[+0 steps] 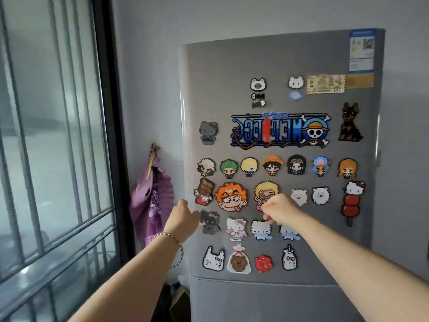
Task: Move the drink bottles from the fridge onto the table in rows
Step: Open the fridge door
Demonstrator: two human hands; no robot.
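Left hand (183,217) at the left edge of the fridge door (220,66), fingers hidden past the edge, can't tell grip. Right hand (281,211) just in front of the door among the magnets (271,165), fingers curled, holding nothing. Door closed; purple cloth (151,198) hangs on the wall beside it.

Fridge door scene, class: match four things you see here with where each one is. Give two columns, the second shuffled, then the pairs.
1 left hand
2 right hand
3 purple cloth
4 blue-edged label

A top right corner of the fridge door
B hanging on the wall, left of the fridge
C at the door's left edge
D partly covering the blond-haired magnet

Pairs: 1-C, 2-D, 3-B, 4-A
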